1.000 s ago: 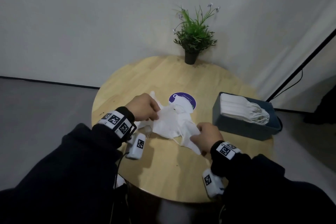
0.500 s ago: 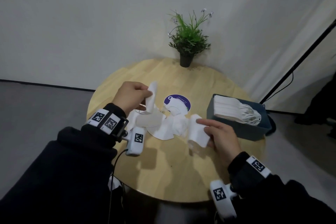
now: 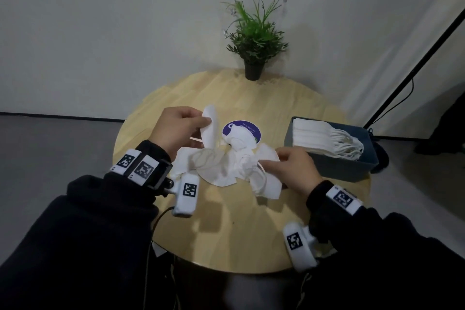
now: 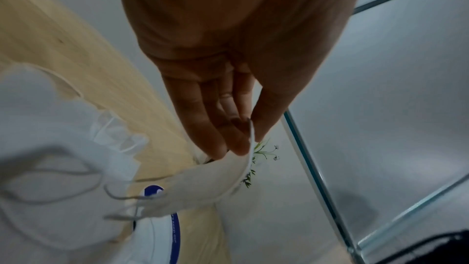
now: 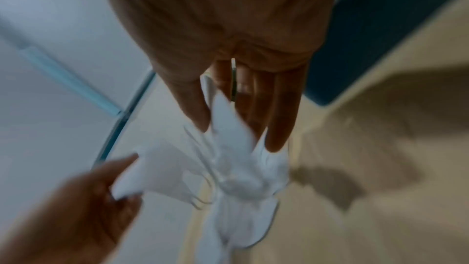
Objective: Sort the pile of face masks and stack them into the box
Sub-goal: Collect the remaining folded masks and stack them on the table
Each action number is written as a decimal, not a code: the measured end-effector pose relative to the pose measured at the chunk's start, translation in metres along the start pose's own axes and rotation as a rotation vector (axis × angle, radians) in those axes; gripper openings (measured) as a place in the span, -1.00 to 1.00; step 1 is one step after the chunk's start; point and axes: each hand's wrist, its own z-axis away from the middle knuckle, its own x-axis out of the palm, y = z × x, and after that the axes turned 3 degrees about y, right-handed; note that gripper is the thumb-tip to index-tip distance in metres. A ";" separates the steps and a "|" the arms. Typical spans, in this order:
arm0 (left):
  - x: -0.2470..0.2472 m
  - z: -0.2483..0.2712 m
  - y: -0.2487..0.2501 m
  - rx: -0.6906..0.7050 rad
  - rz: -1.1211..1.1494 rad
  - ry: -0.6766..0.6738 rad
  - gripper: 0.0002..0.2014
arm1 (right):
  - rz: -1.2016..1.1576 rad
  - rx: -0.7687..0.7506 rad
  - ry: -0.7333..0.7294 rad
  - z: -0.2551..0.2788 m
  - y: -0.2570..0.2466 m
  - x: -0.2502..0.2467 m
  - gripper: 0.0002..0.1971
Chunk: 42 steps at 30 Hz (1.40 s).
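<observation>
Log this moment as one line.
left hand: pinches mask | right hand: pinches mask in pile | box: part-filled

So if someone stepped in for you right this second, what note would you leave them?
Left hand: pinches one folded mask, lifted above the pile.
Right hand: pinches a mask edge at the pile's right side.
Loose masks: heaped mid-table, loops tangled.
Box: at the right, with a neat stack of masks already inside.
Left: separate the rest and stack them in the box.

White wall [image 3: 100,20], grey floor [image 3: 50,153] — dim light
</observation>
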 end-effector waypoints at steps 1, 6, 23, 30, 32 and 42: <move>0.002 0.001 0.000 0.018 -0.023 0.011 -0.83 | -0.134 0.091 -0.009 0.000 0.000 0.000 -0.72; 0.021 0.013 -0.005 0.124 -0.187 0.036 -0.91 | -0.172 0.090 0.131 -0.003 0.001 0.001 -0.84; 0.068 0.054 -0.022 0.325 -0.441 -0.363 -0.90 | -0.649 0.156 -0.027 0.012 -0.016 0.019 -0.79; 0.042 0.025 -0.023 0.312 -0.336 -0.168 -0.80 | -0.513 0.061 -0.101 0.012 -0.009 0.012 -0.82; 0.039 0.021 -0.023 0.234 -0.232 -0.284 -0.67 | -0.501 0.051 -0.144 0.013 -0.008 0.012 -0.81; 0.039 0.019 -0.030 0.173 -0.217 -0.289 -0.87 | -0.504 0.040 -0.067 0.015 -0.007 0.010 -0.90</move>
